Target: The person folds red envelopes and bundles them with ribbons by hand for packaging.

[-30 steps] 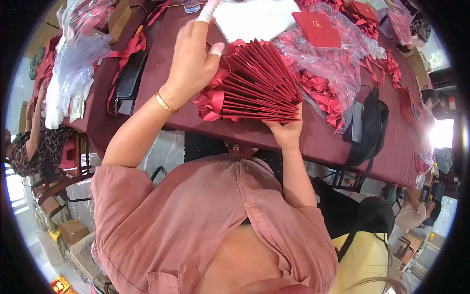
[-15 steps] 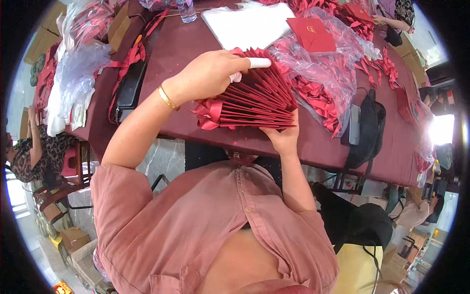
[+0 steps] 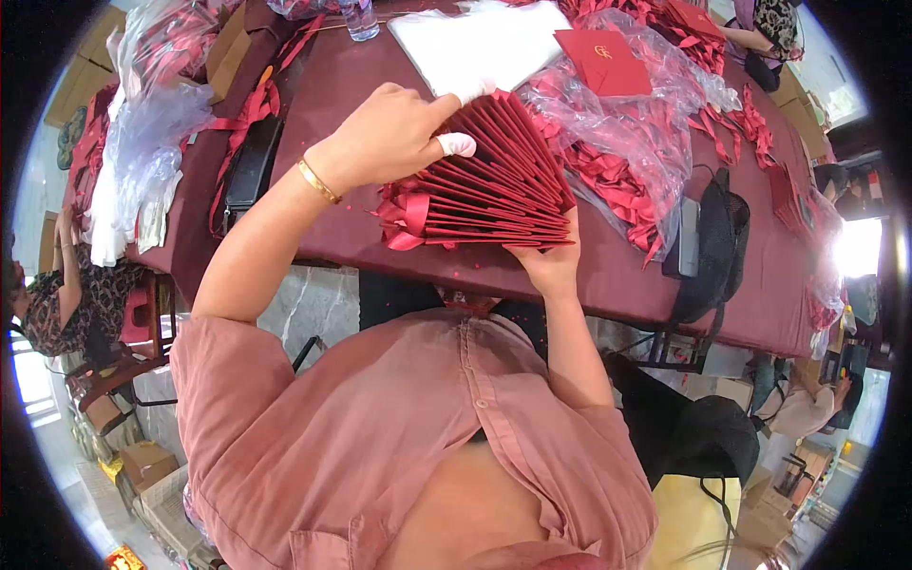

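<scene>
A thick fanned stack of dark red folded paper bags or envelopes [image 3: 503,180] stands over the table edge in front of me. Red satin ribbon loops [image 3: 404,218] hang from its left end. My right hand [image 3: 551,261] grips the stack from below at its lower right corner. At the upper left edge, my left hand [image 3: 399,133] has its thumb and index finger apart, both wearing white finger covers; the other fingers are curled. The thumb touches or nearly touches the fan's edges. A gold bracelet [image 3: 318,180] circles the left wrist.
White sheets [image 3: 475,43] lie behind the stack on the maroon tablecloth [image 3: 328,104]. A red envelope with a gold mark [image 3: 603,62] rests on plastic bags of red ribbon [image 3: 617,185]. A water bottle [image 3: 359,19], black pouch [image 3: 252,161] and black bag [image 3: 717,247] lie around. Other people sit nearby.
My left hand has shifted slightly up and left, its thumb and index finger spreading apart. The tops of the stack fan out more openly. My right hand holds its place.
</scene>
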The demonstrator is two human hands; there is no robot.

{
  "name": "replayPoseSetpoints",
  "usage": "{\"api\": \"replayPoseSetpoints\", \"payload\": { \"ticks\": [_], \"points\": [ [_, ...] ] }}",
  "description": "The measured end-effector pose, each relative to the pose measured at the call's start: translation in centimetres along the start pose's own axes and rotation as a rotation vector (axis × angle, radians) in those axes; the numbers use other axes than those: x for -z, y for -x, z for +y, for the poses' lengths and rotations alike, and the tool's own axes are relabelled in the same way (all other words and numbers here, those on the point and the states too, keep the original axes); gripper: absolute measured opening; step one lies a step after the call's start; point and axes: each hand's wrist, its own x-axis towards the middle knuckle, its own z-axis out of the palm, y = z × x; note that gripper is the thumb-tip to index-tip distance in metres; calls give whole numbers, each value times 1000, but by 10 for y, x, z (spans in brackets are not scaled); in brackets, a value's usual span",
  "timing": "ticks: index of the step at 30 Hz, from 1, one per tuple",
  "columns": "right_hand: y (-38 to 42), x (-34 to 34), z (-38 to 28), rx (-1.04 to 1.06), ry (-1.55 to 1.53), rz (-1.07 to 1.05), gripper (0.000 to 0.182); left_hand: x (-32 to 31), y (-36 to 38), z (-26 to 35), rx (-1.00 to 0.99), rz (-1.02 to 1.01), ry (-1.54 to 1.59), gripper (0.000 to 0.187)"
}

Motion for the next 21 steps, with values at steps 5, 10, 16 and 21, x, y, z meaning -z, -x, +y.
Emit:
{"api": "replayPoseSetpoints", "payload": {
  "ticks": [5, 10, 16, 21],
  "points": [
    [0, -2, 0, 0, -2, 17, 85, 11, 9, 11, -151, 348, 60, 77],
    [0, -3, -4, -33, 50, 33, 84, 13, 4, 49, -402, 61, -9, 131],
    [1, 1, 4, -53, 200, 104, 75, 3, -39, 41, -351, -56, -50, 101],
    [-1, -1, 2, -102, 151, 126, 77, -11, -38, 31, -380, -103, 55, 55]
  ]
}}
